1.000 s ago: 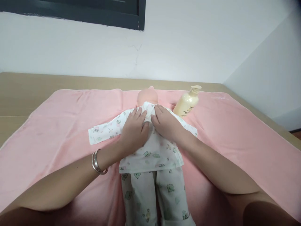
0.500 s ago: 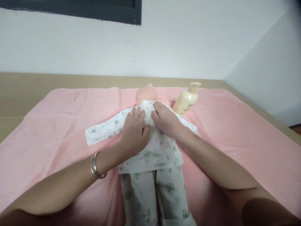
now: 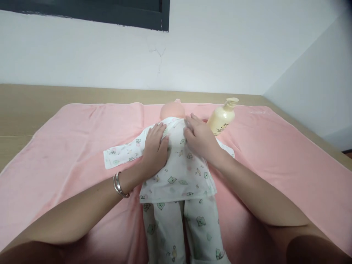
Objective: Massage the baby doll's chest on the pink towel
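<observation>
A baby doll lies on the pink blanket [image 3: 79,135], its bald head [image 3: 172,110] at the far end. It wears a white long-sleeved shirt [image 3: 178,172] printed with small green animals, and matching trousers [image 3: 169,227]. My left hand [image 3: 155,148] rests flat on the left side of the shirt's chest, fingers stretched toward the shoulder. On the other side, my right hand [image 3: 202,137] lies over the shoulder area with its fingers extended and thumb apart, slightly blurred. Neither hand grips anything. Part of the sleeve on the right is hidden behind my right forearm.
A cream-yellow pump bottle [image 3: 222,117] leans at a tilt on the blanket, just beyond my right hand. Behind the blanket runs a wooden surface [image 3: 118,94] up to the white wall [image 3: 209,55]. A dark frame [image 3: 132,18] is on the wall at upper left.
My hands have moved apart, the left to the left and the right to the right. The bunched cloth at the shirt's upper chest now lies smoother. The view has shifted slightly.
</observation>
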Demonstrator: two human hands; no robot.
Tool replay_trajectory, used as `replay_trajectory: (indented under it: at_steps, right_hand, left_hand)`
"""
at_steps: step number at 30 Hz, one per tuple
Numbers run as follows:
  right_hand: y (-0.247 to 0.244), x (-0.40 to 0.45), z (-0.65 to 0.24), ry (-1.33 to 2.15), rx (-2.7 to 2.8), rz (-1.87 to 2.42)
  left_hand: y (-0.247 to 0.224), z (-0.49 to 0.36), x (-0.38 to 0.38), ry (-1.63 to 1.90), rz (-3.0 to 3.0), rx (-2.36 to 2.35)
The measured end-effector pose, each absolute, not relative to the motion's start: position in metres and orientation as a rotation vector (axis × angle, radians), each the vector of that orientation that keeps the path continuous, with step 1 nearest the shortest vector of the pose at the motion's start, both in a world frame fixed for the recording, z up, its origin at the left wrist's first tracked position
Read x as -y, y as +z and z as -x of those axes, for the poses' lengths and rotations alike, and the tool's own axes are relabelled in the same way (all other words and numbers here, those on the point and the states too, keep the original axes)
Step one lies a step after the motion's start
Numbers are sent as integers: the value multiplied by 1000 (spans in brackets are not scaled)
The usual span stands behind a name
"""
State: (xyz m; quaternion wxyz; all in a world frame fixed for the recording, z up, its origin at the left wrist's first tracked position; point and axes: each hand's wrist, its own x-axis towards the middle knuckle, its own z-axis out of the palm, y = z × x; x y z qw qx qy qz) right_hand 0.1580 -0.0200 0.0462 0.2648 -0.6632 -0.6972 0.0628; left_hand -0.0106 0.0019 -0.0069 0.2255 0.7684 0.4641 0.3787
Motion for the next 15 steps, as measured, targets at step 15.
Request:
replay_trajectory:
  at_steps: [15]
  right_hand:
    - [50, 48, -133, 112, 2115, 1585]
  left_hand:
    - [-15, 14, 2, 1184, -2065, -1217]
